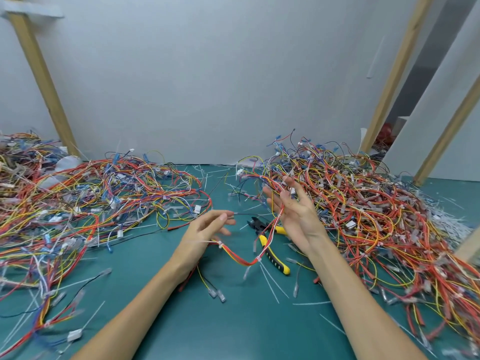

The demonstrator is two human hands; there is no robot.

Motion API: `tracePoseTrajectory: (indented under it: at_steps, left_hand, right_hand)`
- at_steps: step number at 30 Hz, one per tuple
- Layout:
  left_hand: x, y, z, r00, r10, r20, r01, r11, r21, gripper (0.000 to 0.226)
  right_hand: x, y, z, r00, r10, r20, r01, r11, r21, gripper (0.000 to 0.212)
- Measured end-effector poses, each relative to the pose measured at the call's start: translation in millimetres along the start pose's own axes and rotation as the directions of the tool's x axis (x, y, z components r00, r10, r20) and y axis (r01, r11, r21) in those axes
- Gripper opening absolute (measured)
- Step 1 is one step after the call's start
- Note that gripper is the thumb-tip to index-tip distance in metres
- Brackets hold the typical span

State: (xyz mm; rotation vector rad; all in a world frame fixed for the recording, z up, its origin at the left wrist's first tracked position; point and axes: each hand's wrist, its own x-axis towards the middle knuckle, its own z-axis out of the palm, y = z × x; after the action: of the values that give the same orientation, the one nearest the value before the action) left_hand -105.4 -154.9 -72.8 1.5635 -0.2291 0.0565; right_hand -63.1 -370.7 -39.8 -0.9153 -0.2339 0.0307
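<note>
Head | wire harness (pixel 241 261): red-yellow, white-tied, sagging | left hand (pixel 205 231) fingers clamped on it | right hand (pixel 293 211) fingers apart

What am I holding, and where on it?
A zip-tied red and yellow wire harness: the left hand grips it near one end; farther along it drapes over the open fingers of the right hand.

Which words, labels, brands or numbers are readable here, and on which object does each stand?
None is readable.
The yellow-handled cutters show no legible brand.
The white tags on the wire bundle and in the wire piles are too small and blurred.
</note>
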Motion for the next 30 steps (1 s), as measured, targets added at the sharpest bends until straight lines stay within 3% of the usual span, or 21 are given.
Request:
tracePoseTrajectory:
  at_steps: [2, 4, 6, 9, 12, 15, 19, 22, 24, 30]
  left_hand:
    - [6.0, -0.9, 4.1, 0.997, 0.044, -0.068, -0.041, 0.998, 0.051, 0.023]
    - [14.6, 0.2, 9.5, 0.997, 0.039, -0.073, -0.035, 0.998, 0.059, 0.026]
    - [23.7, 0.2, 18.8, 0.997, -0.009, -0.074, 0.006, 0.999, -0.035, 0.03]
    - [35.9, -2.0, 27.9, 0.979, -0.139, -0.152, 0.09, 0.952, -0.291, 0.039]
    - [42.4, -6.8, 19.1, 0.954, -0.258, -0.154, 0.129, 0.815, -0.565, 0.057]
    - [45.2, -10.0, 9.8, 0.946, -0.319, -0.064, 0.19, 0.701, -0.688, 0.044]
    - [48.4, -15.4, 5.5, 0.96, -0.277, -0.034, 0.165, 0.662, -0.731, 0.011]
    - [47.3, -15.9, 0.4, 0.976, -0.212, -0.042, 0.107, 0.641, -0.76, 0.032]
    - [46.4, -13.9, -1.0, 0.983, -0.18, -0.022, 0.1, 0.638, -0.764, 0.045]
    - [43.2, -9.9, -3.3, 0.99, -0.116, 0.078, 0.134, 0.619, -0.774, 0.041]
  right_hand:
    - [0.7, -0.8, 6.8, 0.994, -0.113, -0.001, 0.112, 0.981, -0.16, 0.035]
    - [-0.5, 1.0, 13.0, 0.963, -0.268, -0.001, 0.24, 0.863, -0.446, 0.038]
    - [-3.3, 5.8, 18.1, 0.92, -0.391, 0.035, 0.321, 0.697, -0.641, 0.04]
    - [-9.9, 20.7, 20.5, 0.902, -0.411, 0.131, 0.348, 0.515, -0.783, 0.041]
    - [-17.7, 37.9, 16.0, 0.904, -0.368, 0.218, 0.362, 0.385, -0.849, 0.041]
    - [-21.5, 48.1, 14.7, 0.932, -0.21, 0.295, 0.352, 0.337, -0.873, 0.037]
    - [-24.9, 48.8, 16.3, 0.923, -0.042, 0.383, 0.384, 0.189, -0.904, 0.032]
    - [-28.8, 50.1, 14.3, 0.915, 0.04, 0.401, 0.398, 0.074, -0.915, 0.033]
    - [-29.4, 50.0, 14.6, 0.914, 0.043, 0.403, 0.399, 0.082, -0.913, 0.033]
    - [-32.7, 49.3, 15.7, 0.902, 0.038, 0.431, 0.428, 0.059, -0.902, 0.032]
